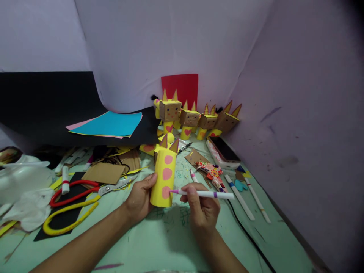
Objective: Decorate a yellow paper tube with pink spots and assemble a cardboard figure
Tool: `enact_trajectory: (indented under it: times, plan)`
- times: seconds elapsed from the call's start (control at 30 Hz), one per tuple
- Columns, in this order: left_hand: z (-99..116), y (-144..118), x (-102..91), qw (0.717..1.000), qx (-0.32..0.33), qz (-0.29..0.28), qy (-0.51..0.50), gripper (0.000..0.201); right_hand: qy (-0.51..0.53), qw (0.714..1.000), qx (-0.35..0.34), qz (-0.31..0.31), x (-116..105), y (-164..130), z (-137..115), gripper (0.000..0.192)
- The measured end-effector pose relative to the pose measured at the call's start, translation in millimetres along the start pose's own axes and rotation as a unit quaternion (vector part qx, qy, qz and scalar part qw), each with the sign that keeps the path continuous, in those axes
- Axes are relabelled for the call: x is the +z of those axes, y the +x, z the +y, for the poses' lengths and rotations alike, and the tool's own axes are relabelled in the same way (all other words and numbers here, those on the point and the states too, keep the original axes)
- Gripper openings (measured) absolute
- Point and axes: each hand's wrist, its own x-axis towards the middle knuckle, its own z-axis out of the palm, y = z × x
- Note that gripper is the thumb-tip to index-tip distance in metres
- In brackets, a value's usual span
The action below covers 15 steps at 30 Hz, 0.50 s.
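Note:
My left hand is closed around a yellow paper figure, a tube-shaped body with pink spots down its side and two pointed ears at its far end. In my right hand is a white marker with a purple band. Its purple tip touches the lowest pink spot or its edge. The fingers of my left hand are partly hidden behind the tube. Just past my right hand lies another white marker, and beside it a flower-patterned piece.
Finished-looking box-headed figures stand at the back before a red sheet. Scissors with red and yellow handles lie left, near cardboard and blue paper. A phone, markers and a black cable are right.

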Motion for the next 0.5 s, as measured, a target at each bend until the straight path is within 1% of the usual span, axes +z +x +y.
enact_trajectory:
  times: [0.2,0.4,0.5]
  plan:
    - [0.7,-0.3,0.3,1.0,0.0,0.005,-0.009,0.017,0.022,0.999,-0.036,-0.032,0.8,-0.6,0.4,0.017]
    - [0.4,-0.3,0.3,1.0,-0.004,-0.002,-0.006,0.02,0.032,0.999,-0.014,-0.022,1.1,-0.2,1.2,0.017]
    - [-0.2,0.1,-0.5,1.0,0.0,0.0,-0.01,0.019,0.033,0.999,-0.024,-0.029,1.6,-0.2,0.4,0.018]
